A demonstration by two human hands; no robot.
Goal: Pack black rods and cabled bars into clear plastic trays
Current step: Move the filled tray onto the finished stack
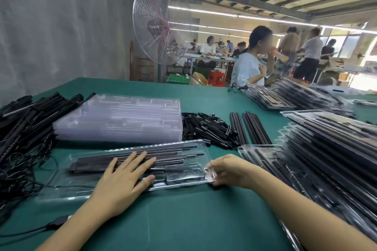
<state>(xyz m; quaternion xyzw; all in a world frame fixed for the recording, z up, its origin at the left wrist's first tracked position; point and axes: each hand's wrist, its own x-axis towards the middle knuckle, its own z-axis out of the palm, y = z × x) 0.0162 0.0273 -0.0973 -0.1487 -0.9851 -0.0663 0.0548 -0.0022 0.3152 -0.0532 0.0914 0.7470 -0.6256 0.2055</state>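
So, clear tray (202, 164) on green table (183, 220) before me, packed w/ long black rods (167, 150). L hand (122, 181) flat on top, fingers straight; R hand (230, 171) pinches its right end.

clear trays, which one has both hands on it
The single packed tray in front of the empty tray stack: the left hand rests flat on it and the right hand pinches its right end. The others are stacked, untouched.

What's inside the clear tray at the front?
The tray holds black rods in long slots and a bundled cable in the right-end pocket. The left hand lies flat on top, hiding the middle. The right hand pinches the right end.
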